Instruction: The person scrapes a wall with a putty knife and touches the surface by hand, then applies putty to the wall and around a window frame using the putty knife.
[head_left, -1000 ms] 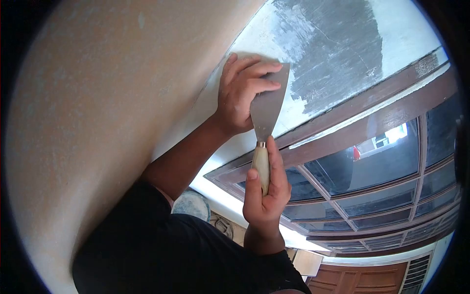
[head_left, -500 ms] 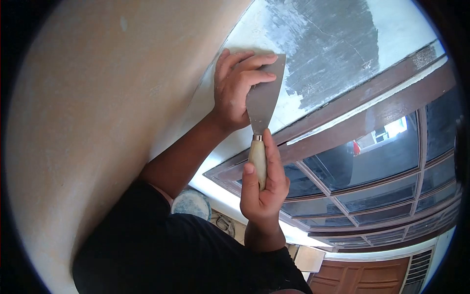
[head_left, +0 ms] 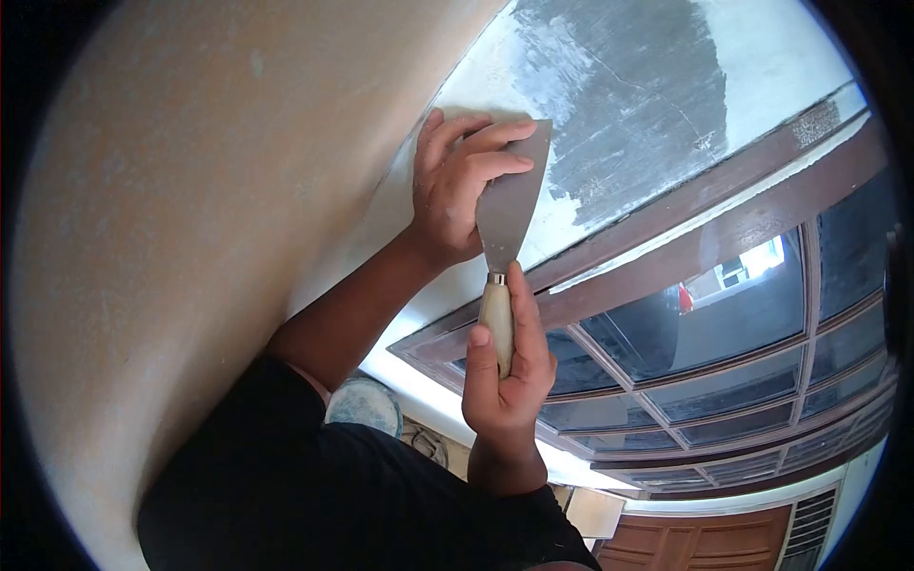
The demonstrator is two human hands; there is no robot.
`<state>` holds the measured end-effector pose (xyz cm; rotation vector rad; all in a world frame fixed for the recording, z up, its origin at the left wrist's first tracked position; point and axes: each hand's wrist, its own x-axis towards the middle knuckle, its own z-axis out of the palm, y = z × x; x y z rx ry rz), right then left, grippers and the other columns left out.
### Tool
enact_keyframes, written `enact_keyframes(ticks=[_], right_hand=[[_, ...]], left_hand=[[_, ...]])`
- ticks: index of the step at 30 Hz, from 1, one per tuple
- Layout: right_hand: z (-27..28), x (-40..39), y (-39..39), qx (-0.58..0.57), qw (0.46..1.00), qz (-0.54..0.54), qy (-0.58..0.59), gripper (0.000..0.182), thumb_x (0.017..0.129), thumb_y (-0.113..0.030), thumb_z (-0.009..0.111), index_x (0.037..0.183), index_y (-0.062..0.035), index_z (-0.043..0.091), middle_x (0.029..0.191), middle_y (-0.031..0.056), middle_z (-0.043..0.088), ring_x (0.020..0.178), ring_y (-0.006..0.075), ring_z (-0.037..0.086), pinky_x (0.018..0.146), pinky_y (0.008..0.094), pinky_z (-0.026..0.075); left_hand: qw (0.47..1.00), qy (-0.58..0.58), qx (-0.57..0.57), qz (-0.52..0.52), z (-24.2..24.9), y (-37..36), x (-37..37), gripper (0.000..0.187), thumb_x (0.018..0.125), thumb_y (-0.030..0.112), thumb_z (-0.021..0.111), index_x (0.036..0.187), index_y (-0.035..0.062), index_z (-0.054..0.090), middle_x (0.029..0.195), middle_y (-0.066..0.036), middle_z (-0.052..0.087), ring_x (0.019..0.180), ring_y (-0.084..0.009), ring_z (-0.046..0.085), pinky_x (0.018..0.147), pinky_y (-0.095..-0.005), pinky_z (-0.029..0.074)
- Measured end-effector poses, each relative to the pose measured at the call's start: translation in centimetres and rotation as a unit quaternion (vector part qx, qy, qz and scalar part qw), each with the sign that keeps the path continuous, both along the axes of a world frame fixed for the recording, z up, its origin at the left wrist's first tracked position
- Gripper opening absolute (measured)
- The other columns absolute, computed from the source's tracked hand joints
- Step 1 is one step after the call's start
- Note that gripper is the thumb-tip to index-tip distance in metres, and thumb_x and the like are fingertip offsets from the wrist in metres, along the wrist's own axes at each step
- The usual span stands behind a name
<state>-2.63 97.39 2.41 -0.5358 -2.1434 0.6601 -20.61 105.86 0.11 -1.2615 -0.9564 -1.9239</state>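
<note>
A putty knife [head_left: 515,195] with a broad metal blade and a pale handle [head_left: 496,314] stands nearly upright in front of the wall. My right hand [head_left: 509,381] is closed round the handle, thumb on one side and index finger stretched along the other towards the blade. At the blade's left edge is my left hand [head_left: 452,195], with two fingertips lying over the blade's face and its other fingers bent beside the white wall strip. The left thumb is hidden. Just right of the blade, a dark grey patch [head_left: 643,100] covers part of the white wall surface [head_left: 747,57].
Beige wall [head_left: 190,219] fills the left side. A brown window frame [head_left: 609,266] with glass panes runs along the right. Below are a round, whitish-stained container [head_left: 367,406], a brown door [head_left: 695,542] and a dark vent grille [head_left: 809,528].
Both hands and the putty knife sit slightly lower and further left in view; the surroundings have shifted a little too. The hold on the knife looks the same.
</note>
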Motion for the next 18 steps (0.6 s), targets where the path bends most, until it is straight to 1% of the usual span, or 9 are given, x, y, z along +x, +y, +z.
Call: enact_keyframes(ticks=[2,4,6,9,10,12,14,16,18], right_hand=[[-0.4,0.1,0.1,0.010,1.000,0.006,0.007,0.053,0.094,-0.005,0.060,0.143,0.0088,0.045,0.111,0.0287,0.068,0.094,0.0250,0.072,0.079,0.0315,0.055],[-0.8,-0.1,0.1,0.019,1.000,0.012,0.010,0.053,0.094,-0.005,0.061,0.143,0.0084,0.045,0.110,0.0285,0.069,0.093,0.0249,0.072,0.079,0.0313,0.055],[-0.7,-0.3,0.5,0.091,0.995,0.009,0.026,0.054,0.093,-0.005,0.061,0.143,0.0074,0.046,0.107,0.0280,0.070,0.091,0.0245,0.073,0.078,0.0316,0.056],[0.0,0.1,0.2,0.036,0.999,0.003,-0.003,0.054,0.092,-0.005,0.062,0.143,0.0065,0.047,0.105,0.0273,0.070,0.090,0.0245,0.073,0.076,0.0315,0.056],[0.0,0.2,0.3,0.038,0.999,0.003,-0.002,0.054,0.092,-0.005,0.062,0.143,0.0065,0.047,0.105,0.0273,0.070,0.090,0.0245,0.073,0.076,0.0315,0.056],[0.0,0.2,0.7,0.105,0.994,0.009,-0.007,0.054,0.091,-0.004,0.062,0.142,0.0066,0.048,0.105,0.0269,0.071,0.091,0.0256,0.074,0.076,0.0318,0.056],[0.5,0.1,1.0,0.087,0.996,0.007,-0.013,0.054,0.091,-0.004,0.062,0.141,0.0066,0.048,0.105,0.0269,0.071,0.091,0.0261,0.074,0.075,0.0318,0.056],[0.5,0.3,0.6,0.058,0.998,-0.004,-0.023,0.053,0.091,-0.004,0.063,0.141,0.0066,0.049,0.105,0.0268,0.071,0.091,0.0265,0.074,0.075,0.0318,0.056],[0.7,0.2,0.6,0.093,0.995,0.009,-0.020,0.053,0.091,-0.005,0.063,0.141,0.0068,0.048,0.104,0.0278,0.070,0.090,0.0272,0.074,0.074,0.0321,0.057]], left_hand=[[1.000,-0.007,0.004,-0.011,0.2,-0.1,-0.3,0.024,0.083,0.028,0.072,0.103,0.0183,0.063,0.129,-0.005,0.067,0.121,-0.0338,0.055,0.114,-0.0554,0.020],[1.000,0.002,-0.003,0.014,0.0,-0.3,-0.1,0.025,0.084,0.029,0.071,0.105,0.0179,0.062,0.128,-0.005,0.067,0.121,-0.0337,0.055,0.114,-0.0551,0.020],[1.000,-0.006,-0.008,0.013,0.1,-0.4,-0.2,0.025,0.084,0.029,0.070,0.105,0.0177,0.062,0.128,-0.005,0.067,0.121,-0.0336,0.055,0.114,-0.0551,0.020],[1.000,-0.001,-0.006,0.009,-0.1,-0.1,-0.1,0.025,0.085,0.028,0.069,0.106,0.0172,0.061,0.127,-0.006,0.067,0.121,-0.0338,0.055,0.114,-0.0555,0.021],[1.000,0.002,0.009,0.022,0.0,0.1,-0.2,0.026,0.085,0.028,0.069,0.107,0.0169,0.060,0.127,-0.006,0.067,0.120,-0.0341,0.056,0.113,-0.0560,0.022],[1.000,0.001,0.007,0.030,-0.2,-0.1,0.1,0.026,0.085,0.028,0.069,0.107,0.0167,0.060,0.127,-0.007,0.067,0.119,-0.0347,0.056,0.113,-0.0567,0.023],[0.999,-0.012,0.006,0.036,-0.2,0.0,0.1,0.027,0.084,0.028,0.070,0.107,0.0163,0.060,0.127,-0.008,0.067,0.117,-0.0360,0.058,0.111,-0.0583,0.026],[0.999,-0.018,0.013,0.024,-0.1,0.1,0.0,0.028,0.084,0.028,0.070,0.107,0.0163,0.060,0.128,-0.008,0.067,0.117,-0.0358,0.058,0.111,-0.0583,0.026],[0.999,-0.023,0.024,0.014,-0.2,0.1,-0.1,0.028,0.084,0.028,0.071,0.107,0.0162,0.060,0.128,-0.007,0.067,0.117,-0.0356,0.058,0.111,-0.0583,0.026]])
